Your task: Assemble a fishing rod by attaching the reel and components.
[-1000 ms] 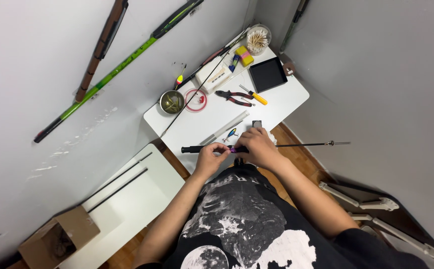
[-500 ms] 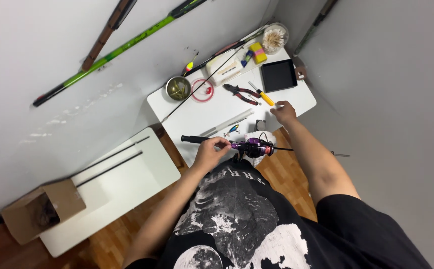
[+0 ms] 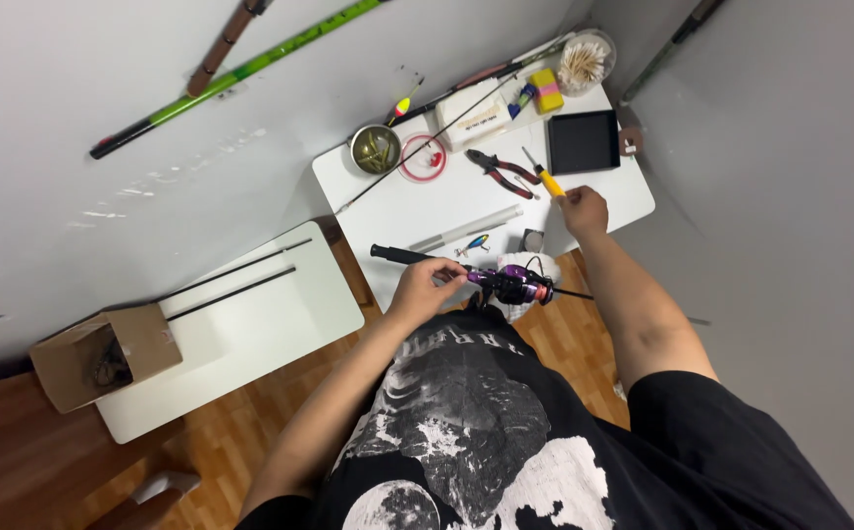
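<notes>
Single head-worn view, steeply downward from well above the white table (image 3: 402, 201), hands central.

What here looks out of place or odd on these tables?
Nothing is spilled or broken. The oddest thing is the cardboard box, which juts past the corner of the lower white table. The left hand holds a fishing rod off the table edge, while the right hand closes on a yellow-handled screwdriver.

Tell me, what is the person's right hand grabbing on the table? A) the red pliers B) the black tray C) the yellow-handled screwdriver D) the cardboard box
C: the right hand closes its fingers on the yellow-handled screwdriver, next to the red pliers, while the left hand holds the fishing rod.
</notes>
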